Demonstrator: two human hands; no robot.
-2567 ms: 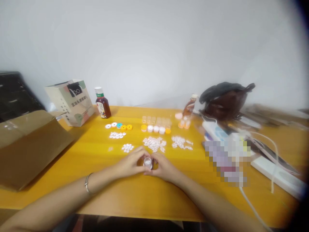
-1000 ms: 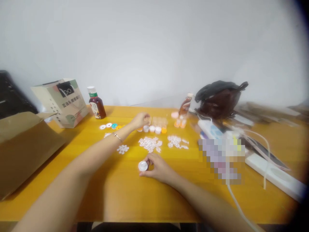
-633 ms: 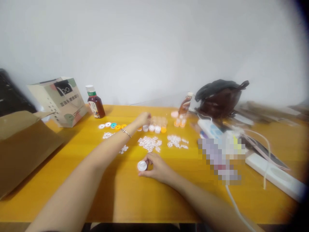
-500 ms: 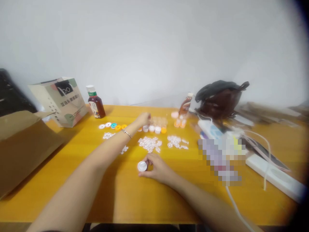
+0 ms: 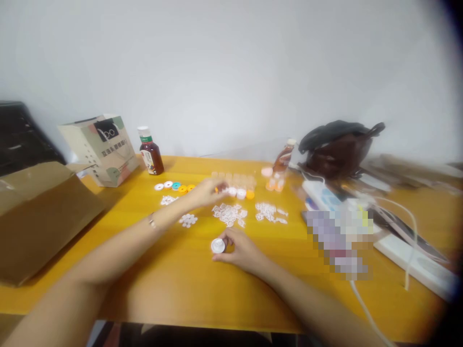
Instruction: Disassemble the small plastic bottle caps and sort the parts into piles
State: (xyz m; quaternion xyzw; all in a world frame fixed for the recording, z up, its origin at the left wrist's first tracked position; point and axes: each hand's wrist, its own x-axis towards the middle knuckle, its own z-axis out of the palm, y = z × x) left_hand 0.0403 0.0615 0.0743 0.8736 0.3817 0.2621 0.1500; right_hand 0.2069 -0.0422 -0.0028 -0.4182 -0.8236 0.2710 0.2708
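My right hand (image 5: 240, 249) is closed on a small white round cap (image 5: 218, 246), its open side tilted up toward me, low over the middle of the table. My left hand (image 5: 208, 193) reaches across from the left, its fingers curled together beside a row of white and orange caps (image 5: 241, 193). Whatever is between those fingers is hidden. Behind them stands a row of small translucent pieces (image 5: 237, 179). Nearer me lie a pile of white cut-out pieces (image 5: 228, 213), a second pile (image 5: 265, 212) to its right and small white discs (image 5: 188, 220) to its left.
White, teal and orange rings (image 5: 176, 186) line up at left, near a dark bottle (image 5: 152, 156) and paper bag (image 5: 114, 154). A cardboard box (image 5: 47, 221) fills the left. Another bottle (image 5: 283, 158), a black bag (image 5: 336, 149) and a white power strip (image 5: 412, 262) are at right.
My left hand has drawn back toward me from the translucent pieces to the front of the cap row, uncovering the small discs. My right hand still holds the cap. The view has shifted slightly.
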